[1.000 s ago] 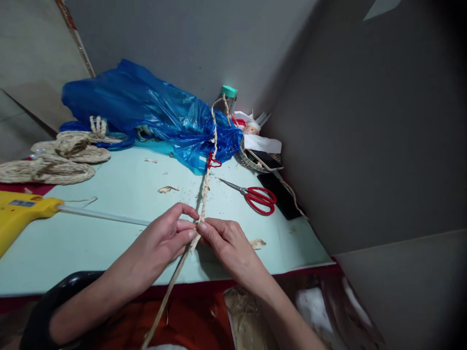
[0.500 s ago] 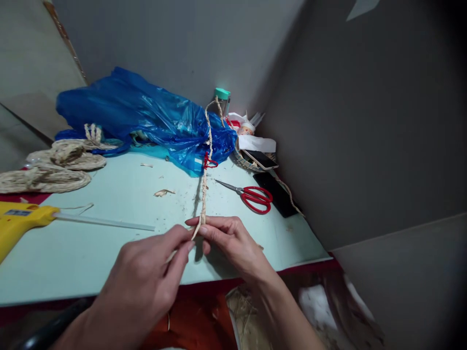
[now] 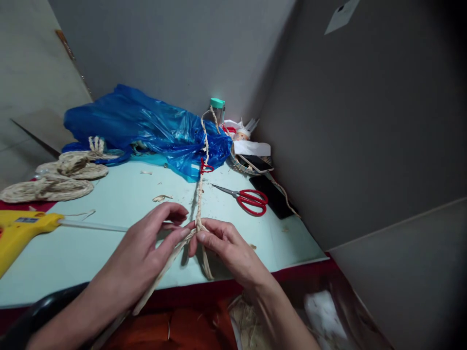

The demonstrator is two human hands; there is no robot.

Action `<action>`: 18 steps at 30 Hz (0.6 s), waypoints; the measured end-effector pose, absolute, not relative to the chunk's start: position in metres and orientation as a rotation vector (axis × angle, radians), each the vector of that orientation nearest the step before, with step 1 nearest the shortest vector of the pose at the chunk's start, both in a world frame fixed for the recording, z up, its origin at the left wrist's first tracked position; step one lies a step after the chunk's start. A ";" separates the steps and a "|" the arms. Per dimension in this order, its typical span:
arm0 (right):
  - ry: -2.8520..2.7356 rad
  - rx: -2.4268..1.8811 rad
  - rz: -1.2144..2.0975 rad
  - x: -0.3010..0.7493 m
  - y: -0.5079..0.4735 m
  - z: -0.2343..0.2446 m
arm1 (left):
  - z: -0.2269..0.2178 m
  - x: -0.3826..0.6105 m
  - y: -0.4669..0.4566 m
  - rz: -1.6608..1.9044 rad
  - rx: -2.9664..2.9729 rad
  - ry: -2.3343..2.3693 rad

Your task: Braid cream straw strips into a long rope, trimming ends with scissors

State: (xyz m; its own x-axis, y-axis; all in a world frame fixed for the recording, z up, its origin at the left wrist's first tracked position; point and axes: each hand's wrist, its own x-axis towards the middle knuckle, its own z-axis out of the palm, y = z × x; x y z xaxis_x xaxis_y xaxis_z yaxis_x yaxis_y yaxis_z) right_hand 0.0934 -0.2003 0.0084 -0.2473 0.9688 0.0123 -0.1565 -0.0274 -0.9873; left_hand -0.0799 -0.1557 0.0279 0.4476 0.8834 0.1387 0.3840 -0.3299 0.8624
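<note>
A pale plant-fibre braid (image 3: 199, 197) runs from the back of the table toward me, with a red string (image 3: 206, 167) tied around its upper part. My right hand (image 3: 228, 243) pinches its lower end between thumb and fingers. Loose fibre strands (image 3: 160, 279) spread below the pinch, one long one down to the left and a shorter one (image 3: 207, 266) hanging under the right hand. My left hand (image 3: 155, 233) is beside the braid, thumb against the long strand and index finger raised apart from it. Part of that strand is hidden behind the left hand.
Red-handled scissors (image 3: 251, 200) and a black phone (image 3: 273, 194) lie right of the braid. A yellow glue gun (image 3: 29, 228) is at the left, below coiled fibre bundles (image 3: 51, 188). A blue plastic bag (image 3: 146, 121) and a small basket (image 3: 243, 165) stand at the back.
My left hand's thumb and index finger have come apart from their pinch on a strand, and the hand has shifted up. Loose strands now hang below the braid. The view has tilted slightly.
</note>
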 end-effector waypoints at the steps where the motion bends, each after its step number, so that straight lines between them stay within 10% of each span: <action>1: -1.261 -0.933 1.486 0.093 -0.201 0.008 | 0.027 -0.077 -0.151 0.693 1.750 0.973; 18: -1.469 -1.421 1.077 0.075 -0.218 0.006 | 0.009 -0.072 -0.143 0.451 1.279 0.800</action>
